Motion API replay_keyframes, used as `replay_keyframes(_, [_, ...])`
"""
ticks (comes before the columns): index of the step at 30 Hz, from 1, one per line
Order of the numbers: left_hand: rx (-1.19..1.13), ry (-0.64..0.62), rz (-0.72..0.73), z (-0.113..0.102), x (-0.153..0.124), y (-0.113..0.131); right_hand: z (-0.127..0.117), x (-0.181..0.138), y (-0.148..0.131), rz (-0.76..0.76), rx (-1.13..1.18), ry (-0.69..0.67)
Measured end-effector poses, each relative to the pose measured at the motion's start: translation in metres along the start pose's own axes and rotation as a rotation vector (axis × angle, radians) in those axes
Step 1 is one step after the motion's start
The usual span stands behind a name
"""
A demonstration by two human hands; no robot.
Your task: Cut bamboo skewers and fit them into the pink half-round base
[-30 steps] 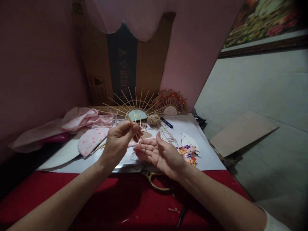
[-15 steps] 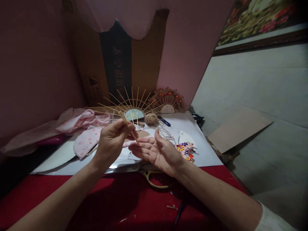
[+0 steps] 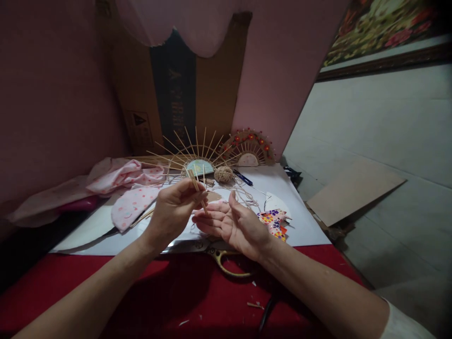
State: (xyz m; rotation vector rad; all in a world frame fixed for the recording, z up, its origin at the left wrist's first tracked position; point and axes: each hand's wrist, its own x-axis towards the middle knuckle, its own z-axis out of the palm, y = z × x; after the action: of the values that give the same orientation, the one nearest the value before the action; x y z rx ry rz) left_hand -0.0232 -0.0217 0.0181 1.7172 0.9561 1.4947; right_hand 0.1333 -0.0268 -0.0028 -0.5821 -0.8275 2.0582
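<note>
Pinched in my left hand [image 3: 174, 207] is a small bunch of thin wooden sticks [image 3: 195, 181], tilted, with the lower ends at the fingers of my other hand. My right hand [image 3: 231, 226] lies palm up with its fingers stretched out, so it is open. Whether the stick tips press on the fingers I cannot tell. Below the hands are scissors [image 3: 219, 261] with a gold-coloured handle, partly hidden. Behind them stand a half-round frame of radiating sticks [image 3: 199, 165] and a brown fan with red flowers [image 3: 249, 141].
A ball of twine [image 3: 223, 174] and a blue cutter [image 3: 243, 177] lie on the white sheet [image 3: 307, 230]. Dotted pink cloth [image 3: 130, 174] is at left, flower-patterned cloth [image 3: 273, 221] at right. The red table cover [image 3: 158, 292] carries scraps. A cardboard box [image 3: 215, 94] stands behind.
The bunch of sticks in my left hand has become more upright. My right hand stays palm up beside it. The whole view has shifted slightly.
</note>
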Motion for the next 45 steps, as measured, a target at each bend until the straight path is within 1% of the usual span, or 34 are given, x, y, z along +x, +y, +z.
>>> replay_keyframes(3, [-0.023, -0.014, -0.055, -0.001, 0.002, 0.000, 0.001, 0.000, 0.000, 0.020, 0.030, 0.024])
replay_keyframes(7, [-0.033, -0.013, -0.080, -0.002, 0.003, 0.000, 0.001, 0.000, 0.001, 0.021, 0.040, 0.027])
replay_keyframes(14, [-0.099, -0.008, -0.194, -0.006, 0.006, 0.004, 0.001, 0.000, 0.006, -0.029, -0.050, -0.052])
replay_keyframes(16, [-0.114, 0.005, -0.211, -0.008, 0.007, 0.006, 0.001, 0.001, 0.006, -0.049, -0.167, -0.015])
replay_keyframes(17, [-0.125, 0.006, -0.221, -0.009, 0.007, 0.007, 0.000, 0.001, 0.007, -0.087, -0.271, 0.020])
replay_keyframes(21, [-0.158, -0.042, -0.296, -0.011, 0.007, 0.011, -0.001, -0.001, 0.011, -0.326, -0.809, 0.112])
replay_keyframes(23, [-0.154, -0.066, -0.316, -0.011, 0.006, 0.010, -0.003, -0.002, 0.014, -0.375, -0.985, 0.142])
replay_keyframes(26, [-0.130, -0.095, -0.315, -0.007, 0.005, 0.006, -0.004, -0.002, 0.015, -0.437, -1.132, 0.181])
replay_keyframes(29, [-0.106, -0.098, -0.321, 0.000, 0.002, 0.002, -0.004, -0.004, 0.015, -0.481, -1.222, 0.172])
replay_keyframes(32, [-0.071, -0.075, -0.310, 0.003, 0.002, 0.003, -0.002, -0.007, 0.015, -0.501, -1.258, 0.180])
replay_keyframes(34, [-0.032, -0.050, -0.305, -0.003, 0.006, 0.005, -0.001, -0.008, 0.015, -0.506, -1.238, 0.210])
replay_keyframes(36, [0.077, -0.002, -0.305, -0.019, 0.014, 0.006, 0.000, -0.009, 0.015, -0.510, -1.205, 0.246])
replay_keyframes(37, [0.180, 0.030, -0.300, -0.029, 0.019, 0.005, 0.000, -0.008, 0.015, -0.514, -1.191, 0.264])
replay_keyframes(38, [0.323, 0.060, -0.301, -0.040, 0.024, 0.003, -0.001, -0.008, 0.015, -0.517, -1.180, 0.276])
replay_keyframes(39, [0.521, 0.081, -0.301, -0.051, 0.029, 0.000, -0.001, -0.008, 0.016, -0.520, -1.175, 0.284])
replay_keyframes(40, [0.755, 0.047, -0.316, -0.060, 0.032, -0.004, -0.002, -0.007, 0.016, -0.523, -1.178, 0.288])
replay_keyframes(41, [0.988, -0.015, -0.328, -0.068, 0.034, -0.008, -0.002, -0.007, 0.016, -0.529, -1.190, 0.292])
replay_keyframes(42, [1.156, -0.053, -0.368, -0.073, 0.036, -0.012, -0.002, -0.007, 0.016, -0.538, -1.207, 0.293])
replay_keyframes(44, [1.255, -0.095, -0.409, -0.077, 0.035, -0.020, -0.003, -0.008, 0.017, -0.559, -1.245, 0.293])
replay_keyframes(45, [1.264, -0.099, -0.425, -0.076, 0.034, -0.023, -0.003, -0.008, 0.017, -0.572, -1.261, 0.293])
